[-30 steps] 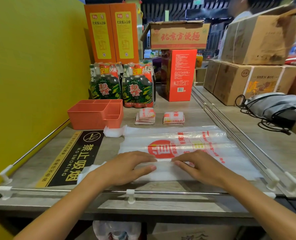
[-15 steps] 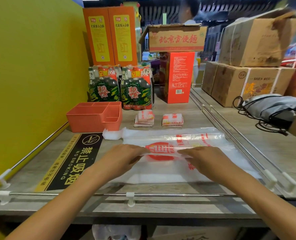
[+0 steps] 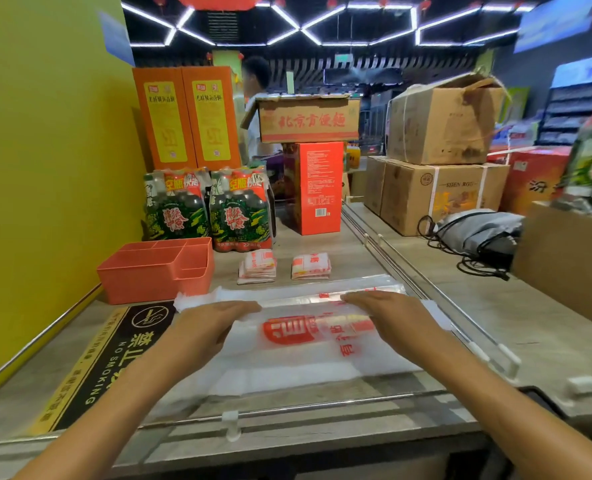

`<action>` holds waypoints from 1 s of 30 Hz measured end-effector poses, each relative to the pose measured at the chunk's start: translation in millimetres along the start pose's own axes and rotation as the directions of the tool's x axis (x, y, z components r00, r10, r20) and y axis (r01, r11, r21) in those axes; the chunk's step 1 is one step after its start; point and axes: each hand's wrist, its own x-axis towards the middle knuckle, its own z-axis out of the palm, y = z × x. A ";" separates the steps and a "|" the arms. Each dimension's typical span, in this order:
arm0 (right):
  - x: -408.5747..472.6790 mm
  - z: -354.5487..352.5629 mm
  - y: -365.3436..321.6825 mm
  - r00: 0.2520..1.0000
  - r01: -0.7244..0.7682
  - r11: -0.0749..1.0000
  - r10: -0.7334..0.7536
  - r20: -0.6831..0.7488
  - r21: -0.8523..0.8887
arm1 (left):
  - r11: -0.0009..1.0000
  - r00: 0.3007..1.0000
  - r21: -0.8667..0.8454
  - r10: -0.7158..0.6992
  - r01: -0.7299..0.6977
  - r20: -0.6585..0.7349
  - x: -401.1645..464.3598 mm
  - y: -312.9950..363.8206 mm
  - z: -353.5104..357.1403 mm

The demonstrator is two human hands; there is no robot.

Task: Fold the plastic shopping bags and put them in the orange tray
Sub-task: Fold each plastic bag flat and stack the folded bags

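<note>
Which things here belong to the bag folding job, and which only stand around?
Job: plastic bag, left hand, right hand, folded bags, orange tray.
Around: bottle packs, red box, cardboard boxes, grey bag.

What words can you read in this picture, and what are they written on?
"NO SMOKING" and "禁止吸烟": black and yellow sticker on the counter.
"北京方便面": open cardboard box on the red box.
"SHEN ROU": strapped brown carton, blurry.
"22": price tag on the right bottle pack.
Too blurred or small: the plastic bag under both hands, the folded bags, the tall orange boxes.
</note>
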 end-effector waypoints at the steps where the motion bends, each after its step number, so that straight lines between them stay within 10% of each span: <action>1: -1.1 -4.3 -0.6 1.000 0.007 1.000 -0.006 -0.028 0.006 | 1.000 1.000 0.006 -0.008 0.008 -0.008 0.0 4.8 -5.7; 20: 8.3 -179.2 -14.6 0.825 0.079 0.983 -0.158 -0.542 -0.166 | 0.930 0.796 0.262 0.357 -0.257 -0.488 29.3 48.6 -181.7; 30: 44.0 -127.1 7.3 0.934 0.083 0.997 -0.079 -0.349 -0.005 | 0.987 0.947 0.133 0.124 -0.088 -0.296 58.4 0.4 -135.7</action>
